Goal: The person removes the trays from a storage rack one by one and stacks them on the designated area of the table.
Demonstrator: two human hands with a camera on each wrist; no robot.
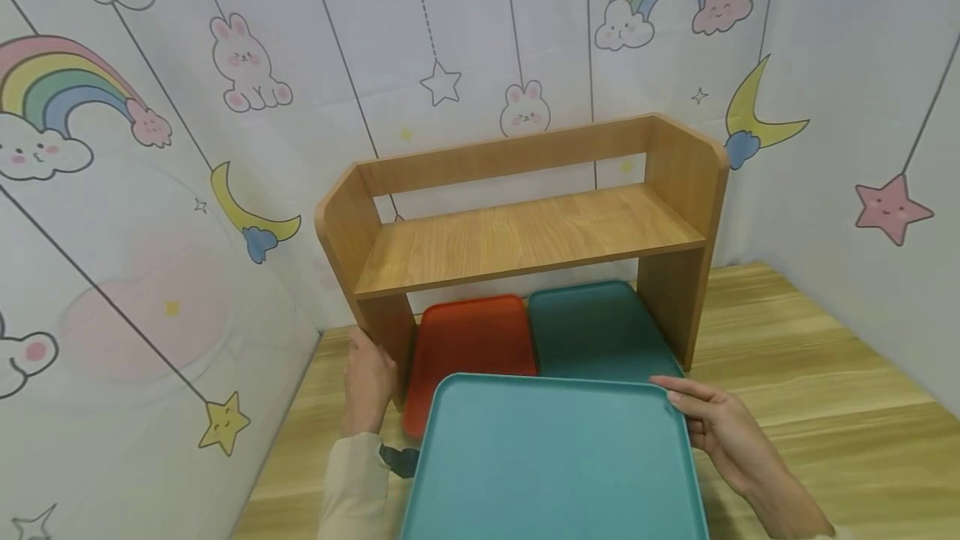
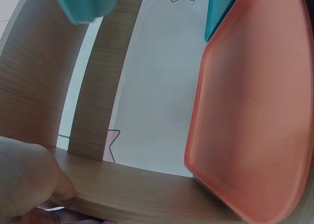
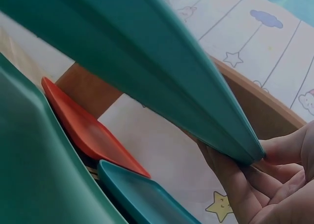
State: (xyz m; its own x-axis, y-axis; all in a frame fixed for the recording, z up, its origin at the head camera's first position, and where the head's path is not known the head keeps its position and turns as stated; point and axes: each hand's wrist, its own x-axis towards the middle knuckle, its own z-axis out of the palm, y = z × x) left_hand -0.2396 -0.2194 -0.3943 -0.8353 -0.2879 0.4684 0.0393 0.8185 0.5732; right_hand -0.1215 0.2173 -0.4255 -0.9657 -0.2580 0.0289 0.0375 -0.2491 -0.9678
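Note:
A wooden desktop shelf [image 1: 517, 240] stands on the table. My left hand [image 1: 367, 382] grips the front edge of its left side panel; in the left wrist view the thumb [image 2: 59, 180] lies on the panel's inner face. My right hand [image 1: 727, 432] pinches the far right corner of a light teal tray [image 1: 555, 457], thumb on one side and fingers on the other. This tray is raised in front of the shelf, its near end out of the head view. Under the shelf board, a red tray [image 1: 480, 340] and a dark teal tray [image 1: 600, 332] lie side by side.
Behind the shelf hangs a white cloth [image 1: 465, 23] printed with rainbows, rabbits and stars. Wood-grain tabletop [image 1: 810, 373] extends to the right. In the right wrist view a green surface [image 3: 39, 165] fills the lower left, below the held tray.

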